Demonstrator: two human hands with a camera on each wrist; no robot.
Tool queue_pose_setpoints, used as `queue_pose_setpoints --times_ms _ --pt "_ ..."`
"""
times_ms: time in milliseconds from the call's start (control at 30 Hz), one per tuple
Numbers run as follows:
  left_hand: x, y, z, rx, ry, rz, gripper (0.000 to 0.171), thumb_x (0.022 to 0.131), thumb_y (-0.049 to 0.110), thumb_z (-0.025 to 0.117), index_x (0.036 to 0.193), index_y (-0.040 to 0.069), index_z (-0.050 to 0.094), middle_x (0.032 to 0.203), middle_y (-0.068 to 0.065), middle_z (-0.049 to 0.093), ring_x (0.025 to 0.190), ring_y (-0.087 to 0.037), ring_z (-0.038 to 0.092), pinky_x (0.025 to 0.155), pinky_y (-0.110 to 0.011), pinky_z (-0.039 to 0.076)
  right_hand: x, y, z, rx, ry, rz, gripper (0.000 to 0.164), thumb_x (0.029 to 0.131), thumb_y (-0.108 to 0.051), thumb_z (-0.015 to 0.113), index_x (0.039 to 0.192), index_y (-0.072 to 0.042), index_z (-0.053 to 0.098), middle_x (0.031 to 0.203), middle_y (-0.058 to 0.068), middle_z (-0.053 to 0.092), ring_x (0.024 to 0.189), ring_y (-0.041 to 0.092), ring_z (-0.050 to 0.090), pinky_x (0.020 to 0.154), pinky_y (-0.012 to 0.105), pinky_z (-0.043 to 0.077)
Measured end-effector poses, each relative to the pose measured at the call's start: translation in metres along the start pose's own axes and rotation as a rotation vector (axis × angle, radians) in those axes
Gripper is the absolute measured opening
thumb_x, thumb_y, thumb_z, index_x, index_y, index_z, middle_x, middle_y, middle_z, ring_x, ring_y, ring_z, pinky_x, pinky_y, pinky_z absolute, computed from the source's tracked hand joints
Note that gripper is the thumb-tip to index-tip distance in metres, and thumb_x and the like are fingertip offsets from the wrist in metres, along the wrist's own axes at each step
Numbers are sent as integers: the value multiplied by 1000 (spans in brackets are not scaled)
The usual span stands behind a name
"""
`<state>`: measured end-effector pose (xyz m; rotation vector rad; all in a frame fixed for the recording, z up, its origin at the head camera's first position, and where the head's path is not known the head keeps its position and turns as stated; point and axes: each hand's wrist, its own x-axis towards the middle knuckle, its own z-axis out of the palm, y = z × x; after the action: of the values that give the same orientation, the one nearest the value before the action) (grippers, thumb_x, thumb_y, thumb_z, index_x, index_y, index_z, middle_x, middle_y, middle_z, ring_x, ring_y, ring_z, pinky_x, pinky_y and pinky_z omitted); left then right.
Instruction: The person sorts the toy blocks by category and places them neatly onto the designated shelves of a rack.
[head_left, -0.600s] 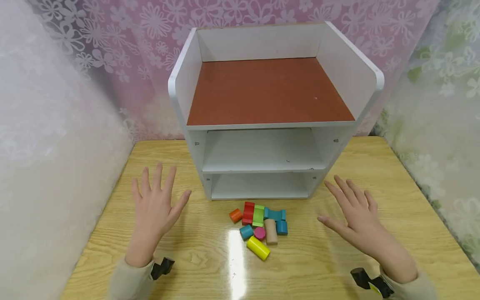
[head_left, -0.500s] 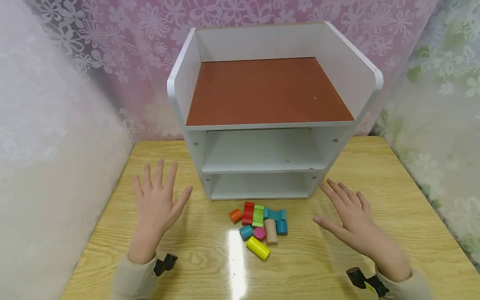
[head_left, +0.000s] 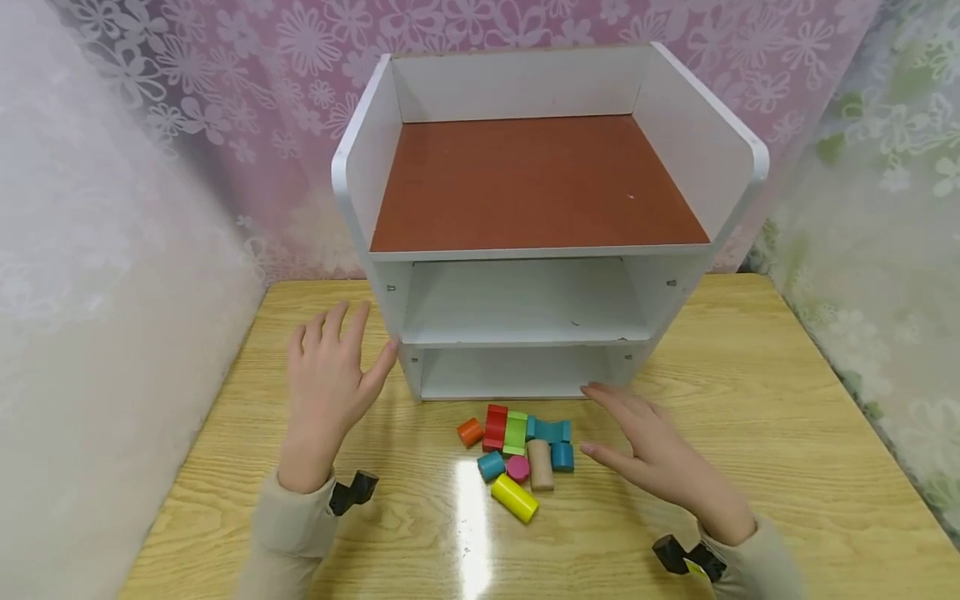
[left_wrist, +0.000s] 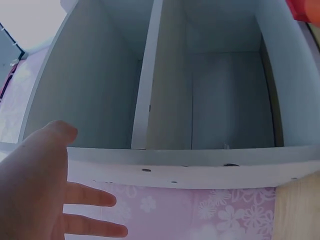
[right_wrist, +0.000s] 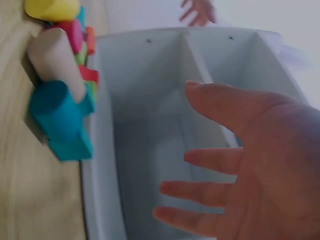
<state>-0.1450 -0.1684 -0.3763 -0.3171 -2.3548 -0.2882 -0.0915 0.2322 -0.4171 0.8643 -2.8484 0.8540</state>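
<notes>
My left hand (head_left: 330, 387) is spread beside the left side of a white shelf unit (head_left: 525, 343), its thumb tip right at the side panel's front edge. Held open above the table, my right hand (head_left: 652, 450) is just right of a group of small wooden blocks. Nearest to it are a blue cylinder (head_left: 562, 457) and a teal notched block (head_left: 552, 431). A tan cylinder (head_left: 540, 465), a yellow cylinder (head_left: 515, 498), a pink cylinder (head_left: 518, 468) and another blue cylinder (head_left: 491, 466) lie around them. Green (head_left: 515, 432), red (head_left: 495, 427) and orange (head_left: 470, 432) blocks complete the group.
The unit has a reddish-brown top panel (head_left: 540, 183) walled on three sides, with two compartments below. It stands on a wood-grain table (head_left: 420, 542). Pink floral curtain (head_left: 300, 125) hangs behind, and pale fabric covers both sides.
My left hand has moved forward and right, up to the shelf unit. My right hand has moved left, closer to the blocks. The blocks stay where they were.
</notes>
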Motion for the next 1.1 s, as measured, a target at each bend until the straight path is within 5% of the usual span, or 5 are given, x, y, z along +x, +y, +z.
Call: queue_pose_setpoints --times_ms 467,667,1100 --pt "13 11 17 -30 -37 -33 57 94 51 49 117 1 63 120 -21 63 109 -46 56 96 -60 40 28 -6 32 -43 39 -251 39 83 -24 80 116 -7 70 109 2 69 101 19 63 84 45 54" --pt "12 10 26 -42 -70 -47 57 94 48 51 123 1 64 123 -22 63 110 -46 56 97 -60 40 39 -13 31 -128 -31 -218 36 87 -27 76 116 -7 70 107 2 70 97 22 65 83 53 51" --pt "10 11 33 -100 -218 -137 57 99 38 42 147 9 45 141 -24 49 115 -49 50 98 -64 35 61 -4 34 -160 -48 -189 34 84 -22 78 114 -6 71 103 5 71 92 22 64 78 49 51"
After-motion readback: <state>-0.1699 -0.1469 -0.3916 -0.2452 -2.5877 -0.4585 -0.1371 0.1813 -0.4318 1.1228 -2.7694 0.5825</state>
